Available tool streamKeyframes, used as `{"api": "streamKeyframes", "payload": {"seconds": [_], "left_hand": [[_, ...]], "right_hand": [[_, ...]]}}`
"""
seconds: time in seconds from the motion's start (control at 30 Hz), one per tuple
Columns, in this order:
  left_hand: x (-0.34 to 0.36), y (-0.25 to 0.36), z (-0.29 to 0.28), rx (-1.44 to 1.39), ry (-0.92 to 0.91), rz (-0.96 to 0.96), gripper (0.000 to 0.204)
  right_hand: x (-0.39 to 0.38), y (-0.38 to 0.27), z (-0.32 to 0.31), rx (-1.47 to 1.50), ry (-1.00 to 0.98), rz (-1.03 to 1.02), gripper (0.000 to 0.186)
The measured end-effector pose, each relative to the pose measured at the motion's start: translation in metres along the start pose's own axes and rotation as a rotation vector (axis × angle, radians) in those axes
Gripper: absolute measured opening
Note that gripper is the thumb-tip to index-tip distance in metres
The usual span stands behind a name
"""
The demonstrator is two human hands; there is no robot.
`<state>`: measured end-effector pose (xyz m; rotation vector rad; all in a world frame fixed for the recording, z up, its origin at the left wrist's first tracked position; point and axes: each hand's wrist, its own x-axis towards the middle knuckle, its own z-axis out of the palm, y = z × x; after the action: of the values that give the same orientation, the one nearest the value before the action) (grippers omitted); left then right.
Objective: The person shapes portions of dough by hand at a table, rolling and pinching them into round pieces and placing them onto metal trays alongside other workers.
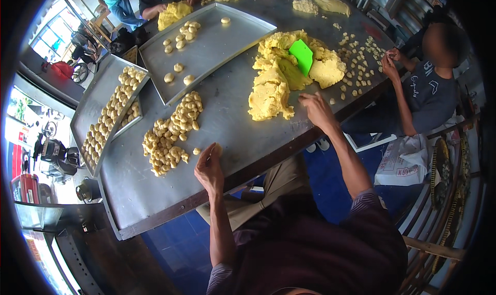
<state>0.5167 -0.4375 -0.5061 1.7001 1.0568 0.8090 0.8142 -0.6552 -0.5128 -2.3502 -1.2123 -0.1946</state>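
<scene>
My left hand [209, 172] is raised at the near edge of the metal table, its fingers closed around a small piece of yellow dough [218, 150], mostly hidden by them. Just beyond it lies a heap of small dough balls [168, 142], with one loose ball [197, 151] beside my fingers. To the right, my right hand [319, 110] reaches over the table edge towards a large yellow dough mass [269, 94]. Its fingers are stretched out, slightly bent, and apart from the dough. A bright green scraper [301, 57] stands tilted in that mass.
A metal tray [206, 52] with scattered dough balls lies at the far left. Another tray [95, 93] beside it carries rows of balls. Small dough pieces [356, 70] cover the right side. A co-worker [431, 83] sits at right; another person's hands work dough [173, 15] across the table.
</scene>
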Motion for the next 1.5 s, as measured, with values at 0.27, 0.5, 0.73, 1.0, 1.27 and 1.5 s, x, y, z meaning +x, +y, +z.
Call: {"api": "streamKeyframes", "payload": {"seconds": [0.27,0.5,0.73,1.0,1.27,1.5], "left_hand": [[0.006,-0.005,0.010,-0.148,-0.016,0.026,0.030],[-0.007,0.026,0.048,-0.383,-0.284,-0.032,0.035],[-0.007,0.030,0.042,-0.364,-0.433,-0.036,0.032],[0.005,0.000,0.033,0.258,-0.356,0.293,0.023],[-0.002,0.005,0.024,0.114,-0.403,0.221,0.029],[0.001,-0.003,0.024,-0.023,-0.469,0.267,0.032]], "right_hand": [[-0.038,-0.027,0.008,-0.353,-0.061,0.124,0.047],[-0.040,-0.131,0.000,0.631,0.090,0.206,0.036],[-0.021,-0.178,0.023,0.671,0.100,0.009,0.027],[-0.023,-0.208,0.030,0.816,-0.024,-0.016,0.019],[-0.025,-0.213,0.032,0.614,-0.085,-0.093,0.019],[-0.008,-0.194,0.043,0.800,-0.234,0.166,0.042]]}}
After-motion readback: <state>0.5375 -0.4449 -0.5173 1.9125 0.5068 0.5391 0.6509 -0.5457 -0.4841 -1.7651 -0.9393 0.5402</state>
